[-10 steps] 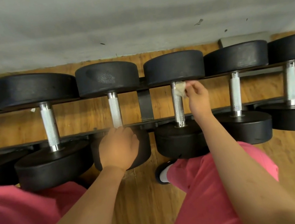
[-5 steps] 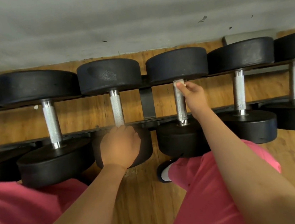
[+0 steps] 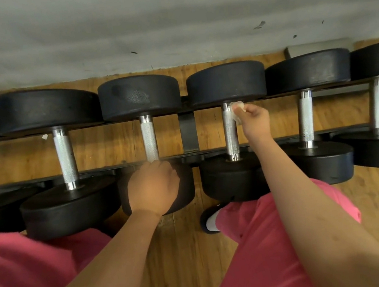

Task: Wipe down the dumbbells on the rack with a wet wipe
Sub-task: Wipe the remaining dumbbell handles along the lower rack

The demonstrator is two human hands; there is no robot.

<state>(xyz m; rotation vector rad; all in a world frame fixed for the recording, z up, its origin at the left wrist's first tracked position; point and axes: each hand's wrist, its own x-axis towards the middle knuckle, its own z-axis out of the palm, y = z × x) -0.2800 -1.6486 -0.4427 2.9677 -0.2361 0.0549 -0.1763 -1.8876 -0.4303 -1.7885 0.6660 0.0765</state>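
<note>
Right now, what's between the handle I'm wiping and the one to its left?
The head view shows a black rack bracket between the wiped handle and the next handle, wood floor behind.

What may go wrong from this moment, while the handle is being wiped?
The right hand pinches the wet wipe as a small wad against one side of the handle, so the other side may stay unwiped.
The left hand curls over the neighbouring dumbbell beside the rack rail; if it rolls, fingers might get pinched.
A shoe stands close under both dumbbells; one slipping off could hit it.
</note>
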